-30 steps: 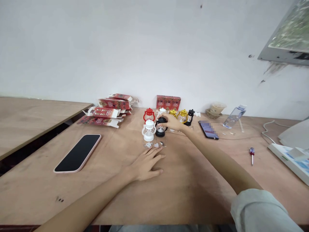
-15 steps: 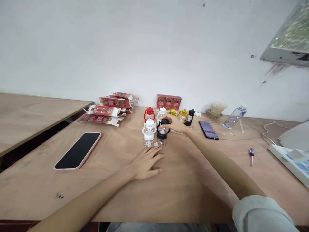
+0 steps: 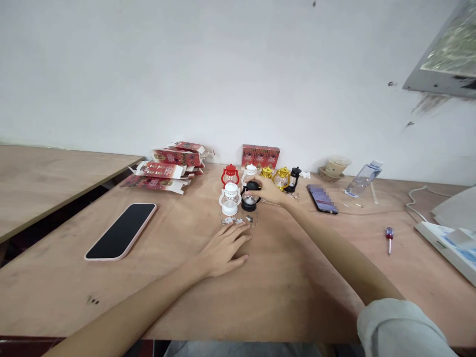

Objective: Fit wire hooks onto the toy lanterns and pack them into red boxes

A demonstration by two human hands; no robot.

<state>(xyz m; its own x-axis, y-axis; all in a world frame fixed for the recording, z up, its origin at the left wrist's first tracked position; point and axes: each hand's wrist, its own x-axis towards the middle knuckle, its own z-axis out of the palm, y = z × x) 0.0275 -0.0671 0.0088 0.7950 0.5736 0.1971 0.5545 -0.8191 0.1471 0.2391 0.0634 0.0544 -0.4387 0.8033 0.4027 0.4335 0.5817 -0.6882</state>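
Observation:
My right hand [image 3: 268, 190] grips the upper part of a small black lantern [image 3: 249, 202], which stands upright on the table. Beside it on the left is a white lantern [image 3: 229, 201]. In front of these two lie bent wire handles [image 3: 256, 224] and small white and dark pieces [image 3: 240, 221]. My left hand [image 3: 225, 252] rests flat on the wood with fingers spread, its fingertips at the small pieces. Behind stand a red lantern [image 3: 230, 174], another white lantern [image 3: 250, 172], gold lanterns [image 3: 281, 178] and a second black lantern [image 3: 293, 179].
Flattened red boxes [image 3: 163, 171] are piled at back left, and upright red boxes [image 3: 260, 156] stand by the wall. A pink-edged phone [image 3: 121, 232] lies left. Rightward are another phone [image 3: 322, 199], a cup [image 3: 334, 167], a water bottle [image 3: 363, 178], a screwdriver [image 3: 389, 240] and a white tray [image 3: 442, 250].
The black lantern in my right hand has shifted very slightly back and left. My left hand has slid a little left. The view has moved slightly.

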